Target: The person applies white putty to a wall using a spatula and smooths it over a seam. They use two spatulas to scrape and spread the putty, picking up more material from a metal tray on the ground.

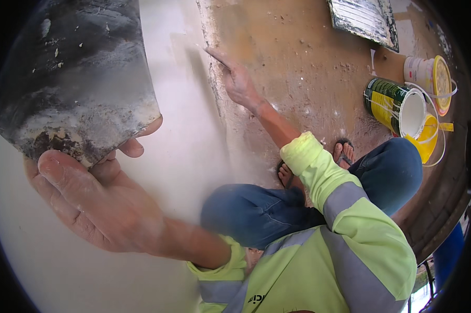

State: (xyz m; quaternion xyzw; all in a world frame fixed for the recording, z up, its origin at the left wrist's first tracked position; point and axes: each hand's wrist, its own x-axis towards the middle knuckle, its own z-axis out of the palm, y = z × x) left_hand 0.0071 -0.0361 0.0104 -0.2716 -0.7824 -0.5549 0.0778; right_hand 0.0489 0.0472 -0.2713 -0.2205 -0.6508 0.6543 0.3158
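Dusty brown floor (282, 68): green-yellow bucket (383, 101), white bucket (419, 69), splattered panel (363, 21).

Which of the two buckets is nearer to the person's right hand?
The dark green and yellow bucket is nearer to the right hand. The other, a whitish bucket with a yellow-edged round top, sits farther right.

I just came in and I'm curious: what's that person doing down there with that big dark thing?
A person in a yellow-green jacket is crouching. Their left hand grips a dark flat board smeared with white. Their right hand reaches out with a thin tool, near the edge where a white surface meets the brown floor. I can't tell if the tool touches it. A green-and-yellow bucket sits off to the right.
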